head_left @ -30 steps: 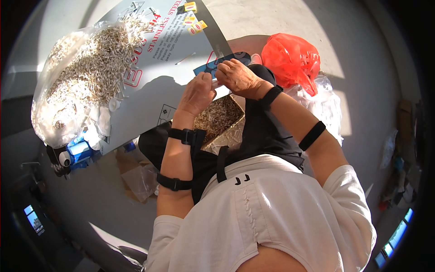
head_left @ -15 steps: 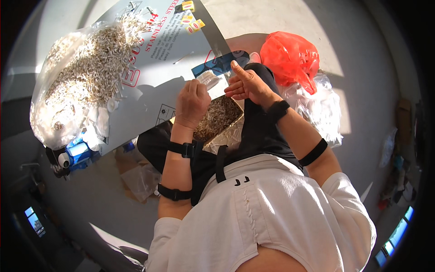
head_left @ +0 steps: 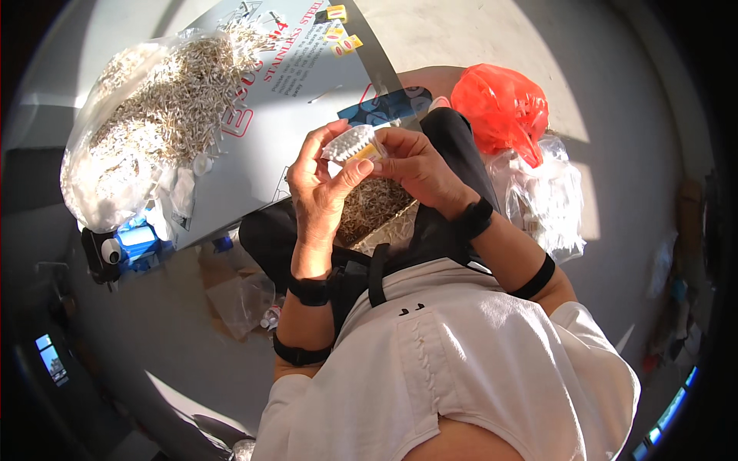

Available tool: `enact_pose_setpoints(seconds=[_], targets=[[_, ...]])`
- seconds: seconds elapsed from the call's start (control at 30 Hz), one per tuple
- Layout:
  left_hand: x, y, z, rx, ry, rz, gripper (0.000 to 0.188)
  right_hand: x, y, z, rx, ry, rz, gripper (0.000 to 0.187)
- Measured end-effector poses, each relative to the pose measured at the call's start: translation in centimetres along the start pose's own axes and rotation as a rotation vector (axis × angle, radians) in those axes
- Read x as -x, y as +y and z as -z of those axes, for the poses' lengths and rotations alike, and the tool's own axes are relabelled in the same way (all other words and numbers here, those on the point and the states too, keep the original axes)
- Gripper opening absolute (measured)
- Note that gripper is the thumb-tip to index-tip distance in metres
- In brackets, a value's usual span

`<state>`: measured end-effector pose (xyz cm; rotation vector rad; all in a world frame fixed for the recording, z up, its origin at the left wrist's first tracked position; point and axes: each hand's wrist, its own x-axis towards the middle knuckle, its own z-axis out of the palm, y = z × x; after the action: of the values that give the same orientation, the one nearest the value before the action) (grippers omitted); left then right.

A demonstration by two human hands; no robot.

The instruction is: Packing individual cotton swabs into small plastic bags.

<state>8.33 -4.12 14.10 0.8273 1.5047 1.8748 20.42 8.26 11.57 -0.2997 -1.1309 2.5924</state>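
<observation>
A small clear pack of what look like cotton swabs, with rows of white tips and a yellow label, is held up between my two hands. My left hand grips its left side, thumb in front and fingers behind. My right hand pinches the other end near the label. Just below the hands, an open box between my legs contains many loose thin sticks, partly hidden by my left hand. On the table to the left, a large clear bag lies open with a heap of swabs spilling out.
The grey printed tabletop carries small yellow labels at its far edge and a dark blue printed sheet. A red plastic bag and a clear bag sit right. A blue packet is at the near left.
My hands have come together on the pack. My right hand, spread and apart earlier, now grips its end, and the pack is turned so its white tips and yellow label show.
</observation>
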Motion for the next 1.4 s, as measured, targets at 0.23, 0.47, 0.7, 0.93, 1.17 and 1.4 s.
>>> enact_pose_setpoints(seconds=[0.23, 0.47, 0.7, 0.93, 1.17, 1.4], targets=[[3.7, 4.9, -2.2, -0.182, 0.060, -0.386, 0.044, 2.4, -0.8, -3.5, 0.011, -0.214, 0.171, 0.025], [7.7, 7.6, -2.4, -0.507, 0.049, -0.801, 0.035, 5.0, -1.0, -6.6, -0.034, -0.433, 0.244, 0.029], [9.6, 9.3, -2.2, -0.541, 0.009, -0.873, 0.036, 6.5, -0.8, -8.6, 0.168, -0.389, 0.404, 0.028], [11.2, 10.2, -1.4, -0.538, 0.083, -0.882, 0.031, 7.3, -0.5, -10.6, 0.286, -0.362, 0.370, 0.030], [10.8, 9.9, 0.0, -0.501, 0.048, -0.971, 0.032, 7.1, -0.6, -12.3, 0.467, -0.329, 0.384, 0.029], [10.0, 9.5, -0.2, -0.458, 0.106, -0.727, 0.028, 6.4, -0.8, -10.5, 0.634, -0.216, 0.482, 0.029]])
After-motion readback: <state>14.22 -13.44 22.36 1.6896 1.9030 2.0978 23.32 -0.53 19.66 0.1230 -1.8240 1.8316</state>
